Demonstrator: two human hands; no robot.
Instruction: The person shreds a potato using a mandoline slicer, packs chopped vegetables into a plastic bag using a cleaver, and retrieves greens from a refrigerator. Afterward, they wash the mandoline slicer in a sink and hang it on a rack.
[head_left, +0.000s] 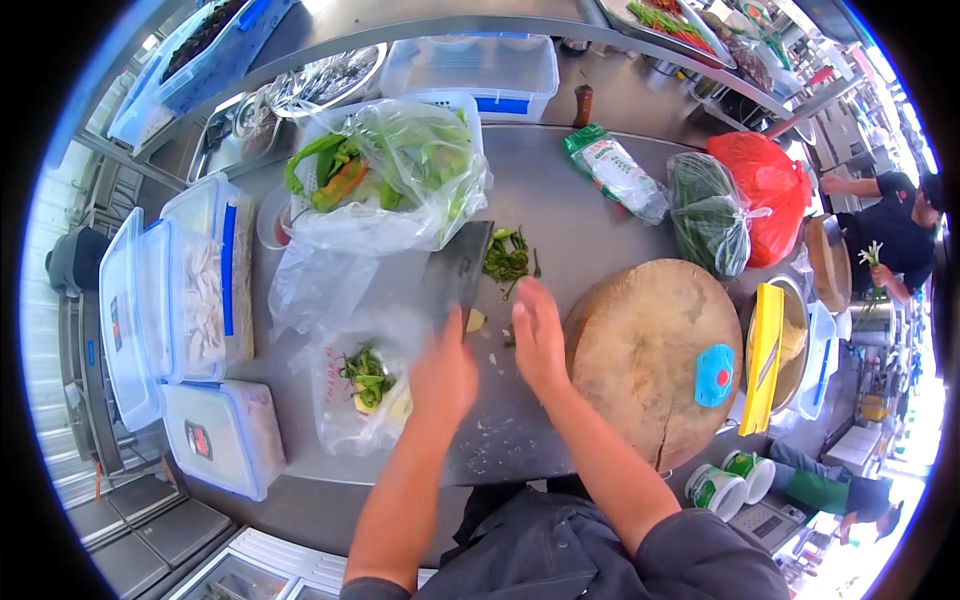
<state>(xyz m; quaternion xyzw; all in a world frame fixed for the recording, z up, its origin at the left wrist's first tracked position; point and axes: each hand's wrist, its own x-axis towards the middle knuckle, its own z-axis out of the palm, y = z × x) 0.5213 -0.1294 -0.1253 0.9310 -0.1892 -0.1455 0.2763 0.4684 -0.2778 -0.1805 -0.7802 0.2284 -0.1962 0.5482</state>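
Observation:
My left hand (443,380) is wrapped round the handle of a cleaver, whose wide dark blade (462,265) points away from me over the metal table. Motion blurs this hand. My right hand (540,335) is held with its fingers stretched out, beside some green trimmings (507,255) and pale scraps (475,321) on the table. To the left of the cleaver lies a clear plastic bag (350,440) with green pieces (368,375) in it. Behind that stands a container of leafy greens and peppers (340,185), partly covered by clear plastic.
A round wooden chopping block (640,350) with a blue object (714,376) stands at right, beside a yellow slicer (763,360). Lidded boxes (225,435) line the left. Red (770,185) and green-filled bags (706,215) sit behind. A co-worker (890,235) stands far right.

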